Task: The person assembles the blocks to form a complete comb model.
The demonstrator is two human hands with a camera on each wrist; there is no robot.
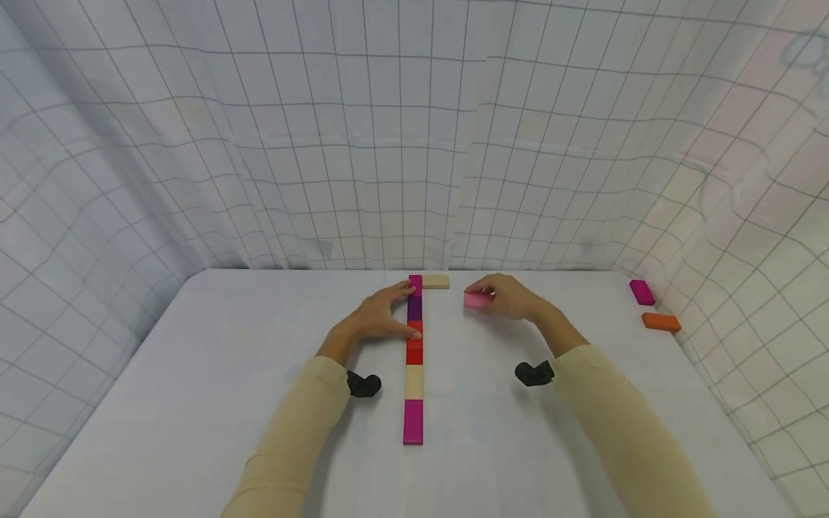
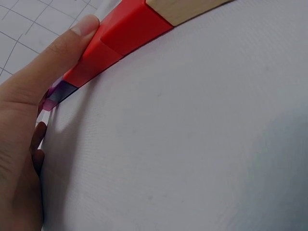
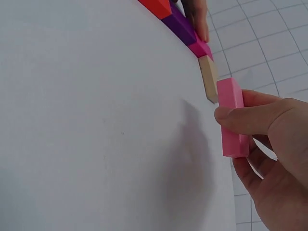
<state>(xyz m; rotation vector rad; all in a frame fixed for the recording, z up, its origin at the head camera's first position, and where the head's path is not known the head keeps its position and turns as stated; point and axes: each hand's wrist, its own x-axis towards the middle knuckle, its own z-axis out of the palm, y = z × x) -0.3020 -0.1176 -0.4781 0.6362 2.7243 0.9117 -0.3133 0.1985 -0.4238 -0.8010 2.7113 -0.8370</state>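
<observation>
Toward the white table's [image 1: 194, 403] right edge, seen from my head, lie a magenta block [image 1: 642, 292] and an orange block [image 1: 661, 322], while my left hand [image 1: 378, 314], fingers spread, touches the block row [image 1: 414, 381] and my right hand [image 1: 512, 297] pinches a pink block [image 1: 478, 300]. At my left wrist, my thumb rests on a red block [image 2: 96, 60]; at my right, the pink block sits between thumb and fingers, near the cream block [image 3: 208, 79].
</observation>
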